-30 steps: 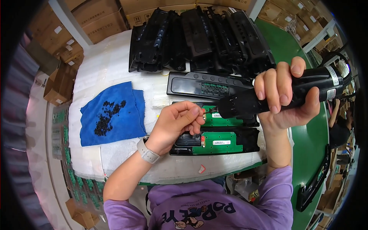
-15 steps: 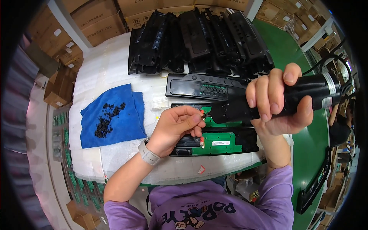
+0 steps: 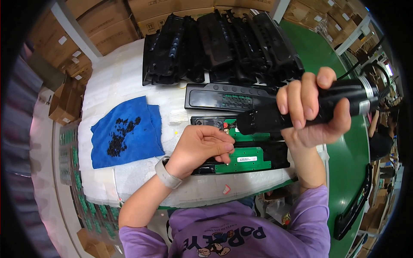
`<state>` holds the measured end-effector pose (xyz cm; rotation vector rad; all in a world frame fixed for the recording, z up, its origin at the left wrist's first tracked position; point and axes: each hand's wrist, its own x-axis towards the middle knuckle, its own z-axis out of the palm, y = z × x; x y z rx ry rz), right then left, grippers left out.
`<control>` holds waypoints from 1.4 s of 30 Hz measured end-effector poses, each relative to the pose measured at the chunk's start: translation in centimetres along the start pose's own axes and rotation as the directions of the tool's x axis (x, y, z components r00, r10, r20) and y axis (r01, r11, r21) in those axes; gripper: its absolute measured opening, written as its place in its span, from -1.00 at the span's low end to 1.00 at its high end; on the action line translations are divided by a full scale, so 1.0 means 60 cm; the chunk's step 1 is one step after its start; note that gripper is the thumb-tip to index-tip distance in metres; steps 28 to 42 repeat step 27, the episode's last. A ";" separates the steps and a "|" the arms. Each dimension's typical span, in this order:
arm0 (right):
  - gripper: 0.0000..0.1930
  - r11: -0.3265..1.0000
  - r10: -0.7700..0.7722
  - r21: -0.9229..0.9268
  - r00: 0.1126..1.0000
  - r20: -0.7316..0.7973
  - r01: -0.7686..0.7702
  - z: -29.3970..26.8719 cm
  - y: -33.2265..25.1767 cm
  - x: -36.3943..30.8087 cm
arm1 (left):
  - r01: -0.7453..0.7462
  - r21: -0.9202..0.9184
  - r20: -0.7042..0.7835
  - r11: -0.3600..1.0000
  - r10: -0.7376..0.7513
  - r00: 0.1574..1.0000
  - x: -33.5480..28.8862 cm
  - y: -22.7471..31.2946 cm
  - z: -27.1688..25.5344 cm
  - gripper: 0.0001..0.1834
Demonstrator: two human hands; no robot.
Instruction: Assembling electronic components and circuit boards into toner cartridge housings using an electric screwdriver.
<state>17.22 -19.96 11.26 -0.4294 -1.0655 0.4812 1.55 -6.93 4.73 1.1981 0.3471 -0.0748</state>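
Observation:
My right hand [image 3: 316, 114] grips a black electric screwdriver [image 3: 275, 116], held sideways with its tip pointing left over a green circuit board [image 3: 245, 157]. The board lies in a black housing [image 3: 279, 155] at the table's near edge. My left hand [image 3: 202, 148], a pale watch on its wrist, rests with curled fingers on the board's left part; whether the fingertips pinch anything is hidden. A long black panel with green buttons [image 3: 223, 98] lies just beyond the board.
A blue cloth [image 3: 124, 131] strewn with small dark screws lies left on the white padded table [image 3: 116, 81]. Several black plastic casings [image 3: 219, 45] are stacked at the far edge. Cardboard boxes [image 3: 69, 96] stand left and behind. A green conveyor [image 3: 344, 163] runs on the right.
My right hand has swung the screwdriver down and left, bringing its tip nearer the board. My left hand stays on the board, fingers shifting slightly.

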 end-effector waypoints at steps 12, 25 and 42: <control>-0.72 0.855 0.221 -0.416 0.944 -0.245 -0.308 -0.037 0.026 -0.012 | -0.321 0.454 -0.160 0.831 0.431 0.888 0.024 -0.029 -0.020 -0.91; -0.73 0.796 0.258 -0.499 0.938 -0.233 -0.343 -0.029 0.034 -0.010 | -0.308 0.400 -0.087 0.863 0.371 0.925 0.032 -0.034 -0.028 -0.84; -0.68 0.775 0.298 -0.505 0.924 -0.239 -0.380 -0.021 0.040 -0.006 | -0.234 0.301 -0.108 0.924 0.277 0.955 0.032 -0.032 -0.029 -0.85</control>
